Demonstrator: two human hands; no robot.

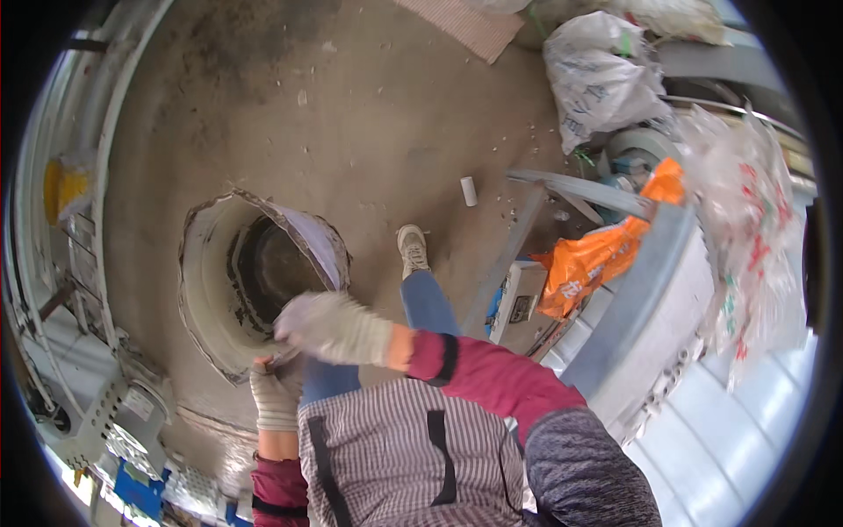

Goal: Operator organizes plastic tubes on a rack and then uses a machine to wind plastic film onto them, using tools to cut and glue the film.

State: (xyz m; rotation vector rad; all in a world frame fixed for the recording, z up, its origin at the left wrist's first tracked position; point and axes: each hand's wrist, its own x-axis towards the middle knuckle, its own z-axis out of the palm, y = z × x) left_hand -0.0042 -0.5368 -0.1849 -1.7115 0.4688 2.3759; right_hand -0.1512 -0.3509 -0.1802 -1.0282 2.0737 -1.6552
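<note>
I see my gloved left hand (270, 395) gripping the round grey paper-lined drum's (211, 290) near rim; my gloved right hand (329, 327), blurred, hovers over that rim, grip unclear.

- Left hand (273, 397), gloved, grips the near rim of a grey bucket (204, 290) standing on the concrete floor (369, 114).
- Right hand (329, 327), gloved, blurred, at the bucket's torn liner (314, 241).
- Orange bag (597, 255) well apart, right.

bright even daylight, soft shadows; heavy fisheye bending and a dark rim at the edges; the right hand (329, 327) is motion-blurred.
</note>
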